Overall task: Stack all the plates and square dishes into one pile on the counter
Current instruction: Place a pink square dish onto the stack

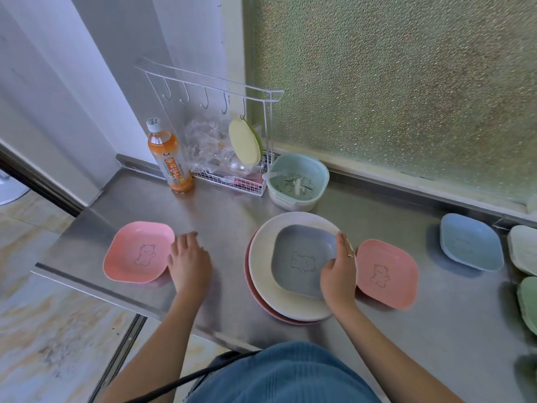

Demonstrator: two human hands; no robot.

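On the stainless-steel counter the pile stands near the front edge, about midway along: a round pink plate at the bottom, a round cream plate on it, and a grey-blue square dish with a bear drawing sitting in the cream plate's well. The right hand curls over that dish's right rim, fingers bent around the edge and gripping it. The left hand lies with loosely spread fingers against the right rim of a pink square dish with a bear drawing by the counter's left edge — touching, though whether it has closed on the rim I cannot tell. A second pink square dish sits just right of the pile; a light blue square dish, a pale cream dish and a green dish lie toward the right end, the last two cut off by the frame. These dishes look like light, stiff plastic, matte and unlikely to break — but shallow and smooth enough to slide on steel. The raised rim is the place to pinch, thumb inside, fingers beneath; nesting squares corner to corner should keep the pile steady.
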